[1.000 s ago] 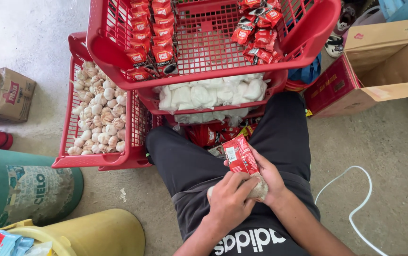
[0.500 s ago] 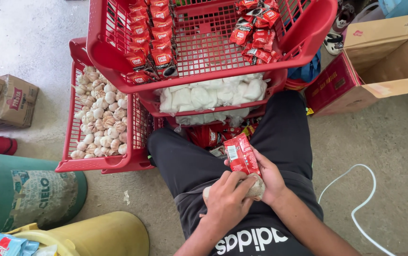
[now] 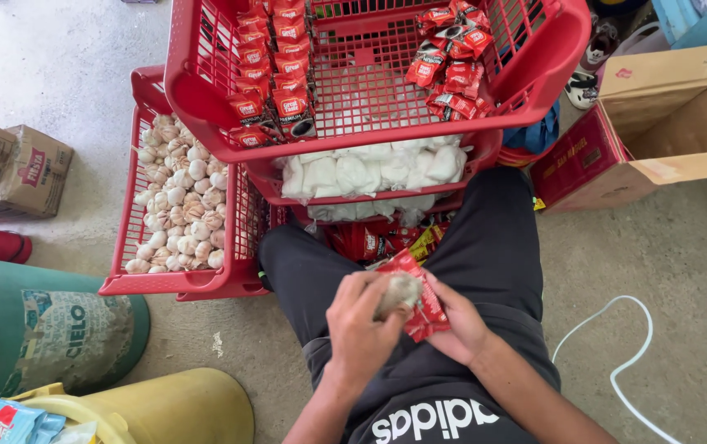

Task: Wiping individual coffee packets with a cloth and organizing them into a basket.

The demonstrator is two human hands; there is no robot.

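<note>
Over the lap of the seated person in black shorts, both hands meet just below the middle of the view. Toward seven o'clock of that meeting point, the left hand has its fingers curled closed around a small pale lump in clear wrap, pinching it at the top. Toward four o'clock, the right hand cups from beneath, its fingers closed on a flat red foil sachet that touches the pale lump and lies partly behind it.

Down at eight o'clock of the frame a rounded yellow plastic container stands beside a green drum with a paper label; a thin white cord loops over the concrete floor at four o'clock.

Just beyond the knees, loose red and yellow packets lie under the stacked crates. At ten o'clock a low red plastic crate holds whole white garlic bulbs. Straight up at twelve o'clock a middle red crate carries white filled plastic bags, and the top red lattice crate holds two groups of red sachets. An open brown cardboard box sits at two o'clock, and smaller printed cardboard boxes at nine.
</note>
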